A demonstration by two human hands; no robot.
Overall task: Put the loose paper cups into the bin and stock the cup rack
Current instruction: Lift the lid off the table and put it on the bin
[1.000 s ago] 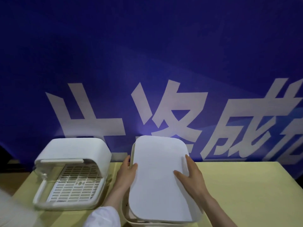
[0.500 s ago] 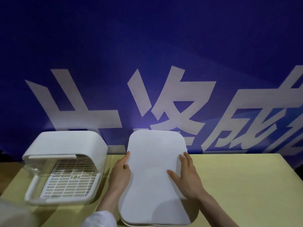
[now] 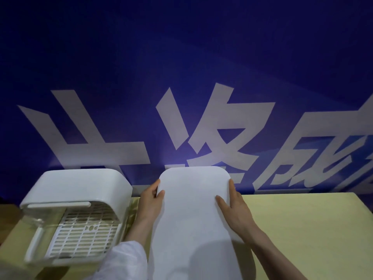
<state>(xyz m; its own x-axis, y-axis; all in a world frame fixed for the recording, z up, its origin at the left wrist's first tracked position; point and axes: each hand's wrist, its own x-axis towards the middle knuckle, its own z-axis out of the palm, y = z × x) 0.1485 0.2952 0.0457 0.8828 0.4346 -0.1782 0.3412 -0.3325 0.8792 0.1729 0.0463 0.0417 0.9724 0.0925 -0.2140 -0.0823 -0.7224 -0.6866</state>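
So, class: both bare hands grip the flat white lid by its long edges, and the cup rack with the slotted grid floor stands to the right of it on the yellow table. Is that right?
One detail is wrong. The head view shows the cup rack to the left of the white lid, not the right. The rest holds: left hand and right hand grip its long edges, above the yellow table.

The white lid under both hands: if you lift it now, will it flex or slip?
The white lid looks like a rigid moulded panel, so probably little flex. Its smooth surface may slip, though the left hand and right hand grip opposite edges. It is broad and thin, likely light.
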